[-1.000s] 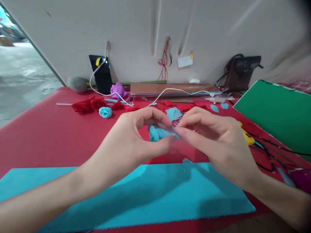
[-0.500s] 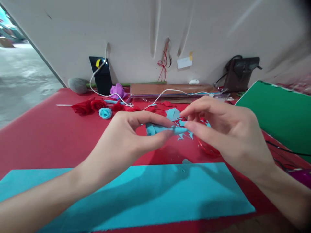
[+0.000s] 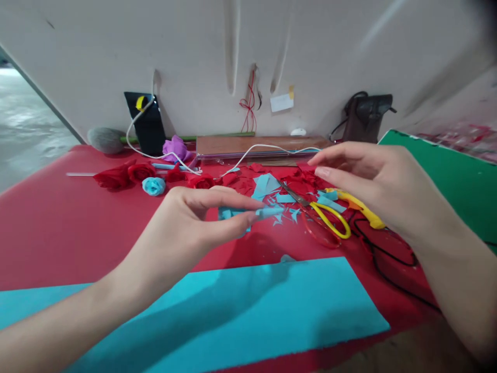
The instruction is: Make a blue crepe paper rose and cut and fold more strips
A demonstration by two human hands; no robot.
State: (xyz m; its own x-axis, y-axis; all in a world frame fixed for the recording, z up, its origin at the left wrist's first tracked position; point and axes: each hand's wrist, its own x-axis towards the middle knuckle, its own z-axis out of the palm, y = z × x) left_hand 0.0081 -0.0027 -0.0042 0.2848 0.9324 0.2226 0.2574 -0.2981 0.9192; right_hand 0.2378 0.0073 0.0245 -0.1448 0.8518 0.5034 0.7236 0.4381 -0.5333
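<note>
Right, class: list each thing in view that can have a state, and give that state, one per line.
Left hand, closed in a pinch
Right hand, fingers parted, holding nothing visible
Blue paper piece, held in the pinch
Scissors, lying unheld
Blue sheet, spread flat
Blue scraps, scattered
Blue flower, formed, unheld
Black slab, leaning
Dark pouch, upright
Yellow tool, partly hidden; on or off unclear

The crumpled piece [image 3: 269, 212] in the grip of the left hand [image 3: 190, 217] is light blue — close to the solid turquoise of the sheet [image 3: 272, 311] below it. Right of the grip, the scissors [image 3: 305, 202] are yellow and red at the handles, and the tool [image 3: 365, 210] beyond is yellow with a touch of orange. Left of the grip, the roses [image 3: 112, 177] are deep red, the small bloom [image 3: 154, 186] pale blue, the crinkled flower [image 3: 175, 148] purple — all on a red tabletop [image 3: 58, 228]
</note>
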